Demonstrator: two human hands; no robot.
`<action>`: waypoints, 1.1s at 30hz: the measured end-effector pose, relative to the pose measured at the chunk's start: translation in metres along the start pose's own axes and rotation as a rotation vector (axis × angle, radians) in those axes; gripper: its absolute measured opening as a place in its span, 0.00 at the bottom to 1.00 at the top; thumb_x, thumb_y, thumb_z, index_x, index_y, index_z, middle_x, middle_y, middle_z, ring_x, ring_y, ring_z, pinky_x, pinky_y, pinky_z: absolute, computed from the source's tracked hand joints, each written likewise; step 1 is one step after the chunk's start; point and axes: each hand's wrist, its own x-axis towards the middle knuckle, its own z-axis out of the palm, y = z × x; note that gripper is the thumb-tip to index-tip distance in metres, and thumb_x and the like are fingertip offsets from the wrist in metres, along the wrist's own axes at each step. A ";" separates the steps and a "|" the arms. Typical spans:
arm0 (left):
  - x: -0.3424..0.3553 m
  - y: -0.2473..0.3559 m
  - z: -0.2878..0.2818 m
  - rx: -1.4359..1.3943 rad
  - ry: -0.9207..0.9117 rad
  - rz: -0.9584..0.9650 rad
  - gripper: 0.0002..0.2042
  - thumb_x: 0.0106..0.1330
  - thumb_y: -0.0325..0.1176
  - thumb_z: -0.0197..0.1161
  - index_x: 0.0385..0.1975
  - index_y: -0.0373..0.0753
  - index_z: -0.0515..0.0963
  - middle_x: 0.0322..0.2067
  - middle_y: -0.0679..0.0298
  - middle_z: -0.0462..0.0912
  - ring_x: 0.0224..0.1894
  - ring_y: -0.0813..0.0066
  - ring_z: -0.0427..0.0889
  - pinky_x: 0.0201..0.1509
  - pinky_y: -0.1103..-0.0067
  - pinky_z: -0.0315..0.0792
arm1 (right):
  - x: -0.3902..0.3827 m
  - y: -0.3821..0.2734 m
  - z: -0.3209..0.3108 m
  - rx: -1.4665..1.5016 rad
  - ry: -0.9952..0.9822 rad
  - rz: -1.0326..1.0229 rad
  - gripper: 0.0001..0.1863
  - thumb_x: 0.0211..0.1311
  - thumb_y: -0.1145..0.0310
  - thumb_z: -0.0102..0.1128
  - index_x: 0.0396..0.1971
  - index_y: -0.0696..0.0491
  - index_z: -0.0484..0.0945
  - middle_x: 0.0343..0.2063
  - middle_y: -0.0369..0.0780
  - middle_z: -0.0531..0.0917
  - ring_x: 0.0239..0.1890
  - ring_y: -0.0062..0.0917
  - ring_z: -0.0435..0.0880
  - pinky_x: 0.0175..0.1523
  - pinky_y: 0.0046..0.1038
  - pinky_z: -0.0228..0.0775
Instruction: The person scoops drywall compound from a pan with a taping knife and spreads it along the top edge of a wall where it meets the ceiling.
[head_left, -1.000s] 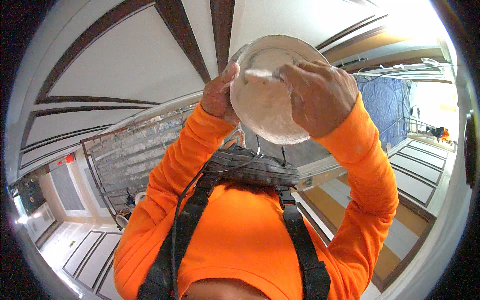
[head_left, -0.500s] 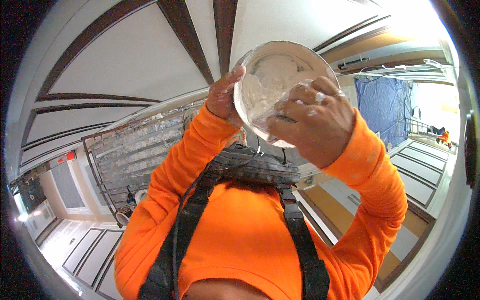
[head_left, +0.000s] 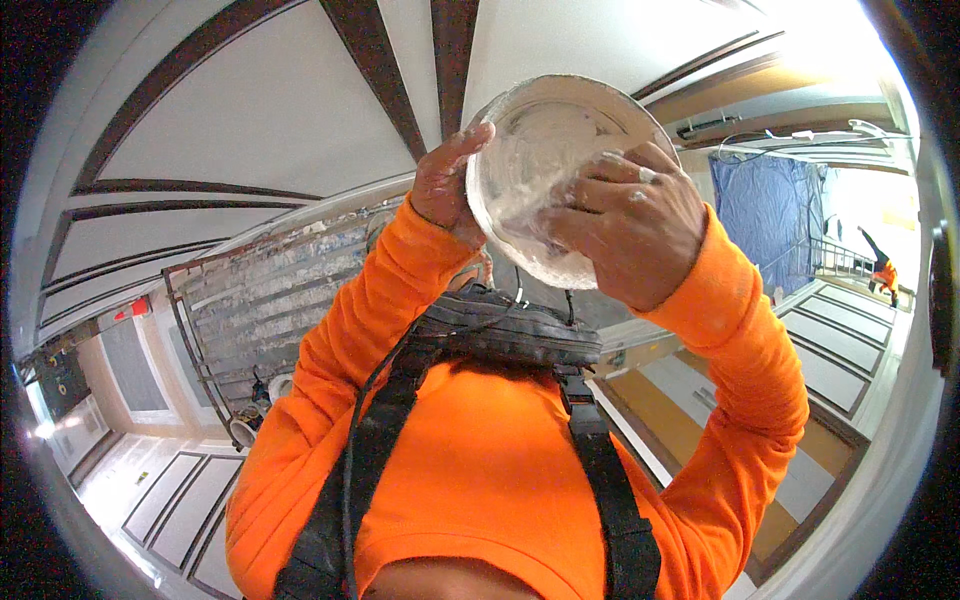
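A round, whitish bucket [head_left: 530,266] is held up in front of my chest, its open mouth turned toward me. Pale, plaster-like residue coats its inner wall and bottom. My left hand [head_left: 450,185] grips the bucket's left side, thumb at the rim and the other fingers mostly hidden behind it. Over the right side of the mouth, my right hand [head_left: 630,220] reaches inside with curled fingers. White smears mark its knuckles. The fingertips are blurred, and whatever they hold, if anything, cannot be made out.
Below the bucket, a black pouch [head_left: 510,330] with a cable sits across my chest straps. A plaster-streaked slatted surface [head_left: 270,290] lies at left. At far right are a blue sheet [head_left: 755,210] and a distant person in orange [head_left: 885,275]. Dark beams [head_left: 375,75] cross the white ceiling.
The bucket has tipped slightly, showing more of its bottom, which looks smoother. My right hand has shifted a little inside it. My left hand keeps its grip. The distant person has changed posture.
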 end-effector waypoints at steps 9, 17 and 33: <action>0.013 0.023 0.024 -0.395 0.099 -0.415 0.27 0.60 0.45 0.55 0.54 0.33 0.65 0.48 0.50 0.74 0.48 0.58 0.76 0.53 0.64 0.72 | 0.002 0.020 -0.006 -0.070 0.170 -0.113 0.12 0.38 0.71 0.60 0.28 0.42 0.81 0.34 0.29 0.81 0.44 0.25 0.76 0.49 0.33 0.67; 0.018 0.014 0.031 -0.334 0.156 -0.370 0.26 0.59 0.43 0.54 0.53 0.32 0.65 0.47 0.50 0.74 0.48 0.59 0.76 0.52 0.64 0.72 | -0.002 0.043 0.007 -0.204 0.145 0.048 0.13 0.43 0.71 0.57 0.34 0.45 0.77 0.33 0.34 0.81 0.40 0.28 0.80 0.45 0.33 0.71; 0.084 -0.010 0.030 -0.367 0.100 -0.188 0.24 0.54 0.41 0.56 0.50 0.36 0.69 0.46 0.54 0.76 0.49 0.55 0.74 0.57 0.62 0.66 | 0.005 0.055 -0.008 -0.122 0.073 0.265 0.19 0.46 0.71 0.56 0.42 0.57 0.76 0.33 0.45 0.81 0.36 0.36 0.80 0.43 0.34 0.73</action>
